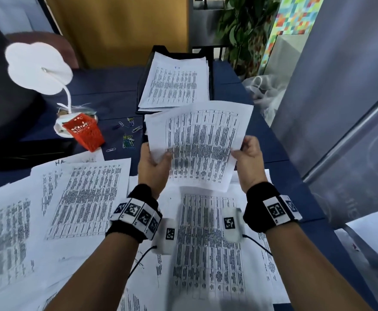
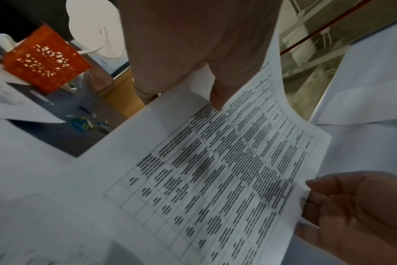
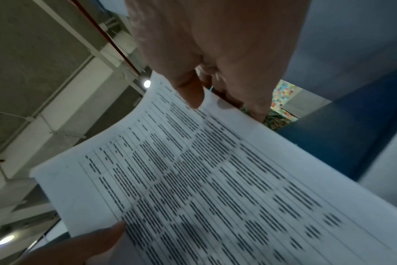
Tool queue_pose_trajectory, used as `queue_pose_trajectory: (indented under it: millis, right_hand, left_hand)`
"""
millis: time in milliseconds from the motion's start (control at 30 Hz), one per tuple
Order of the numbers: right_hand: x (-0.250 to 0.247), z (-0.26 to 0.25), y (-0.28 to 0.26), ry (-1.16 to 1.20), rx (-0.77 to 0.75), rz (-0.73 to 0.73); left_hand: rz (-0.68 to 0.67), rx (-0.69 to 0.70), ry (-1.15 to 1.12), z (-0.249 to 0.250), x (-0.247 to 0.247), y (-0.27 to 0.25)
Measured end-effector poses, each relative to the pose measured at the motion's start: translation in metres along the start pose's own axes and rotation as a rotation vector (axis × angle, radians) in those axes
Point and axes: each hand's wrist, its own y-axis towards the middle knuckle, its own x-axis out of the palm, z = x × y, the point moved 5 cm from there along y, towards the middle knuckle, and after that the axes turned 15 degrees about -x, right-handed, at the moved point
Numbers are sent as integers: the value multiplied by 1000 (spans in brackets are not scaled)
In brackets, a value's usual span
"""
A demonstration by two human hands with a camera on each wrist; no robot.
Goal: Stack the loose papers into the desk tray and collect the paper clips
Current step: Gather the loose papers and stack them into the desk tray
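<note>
Both hands, left hand [image 1: 153, 162] and right hand [image 1: 249, 153], are pinching a white printed paper sheet [image 1: 197, 144] mid-frame, apparently squaring it for the black desk tray [image 1: 211, 70] above.

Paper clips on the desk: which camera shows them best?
The head view: the paper clips lie scattered and sharp on the blue desk, between the orange basket and the held sheets. The left wrist view shows only a blurred coloured cluster. The right wrist view shows none.
</note>
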Motion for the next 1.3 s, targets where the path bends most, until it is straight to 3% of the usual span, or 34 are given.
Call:
queue_pose_trajectory:
  millis: [133,433,633,733,867,1000,1300]
  right_hand:
    - [3,20,-9,-77,129,-73]
    - [10,50,-22,-62,283,-178]
    - [3,78,-43,-95,499,-259]
    - [1,86,-47,-115,518,-246]
    - [1,99,-53,-175,553,-304]
    - [-2,108,-59,-176,602,-338]
    - [9,105,-49,156,657,-147]
  left_hand:
    - [-36,-105,86,-13,0,4]
    - [-36,-80,4,5,-7,15]
    - [-3,-200,-48,-13,-19,21]
    - [12,-216,-27,-20,-21,18]
    - [89,-313,255,-48,-31,27]
    - [72,-494,502,-78,-42,31]
    - [101,-352,559,-68,-51,47]
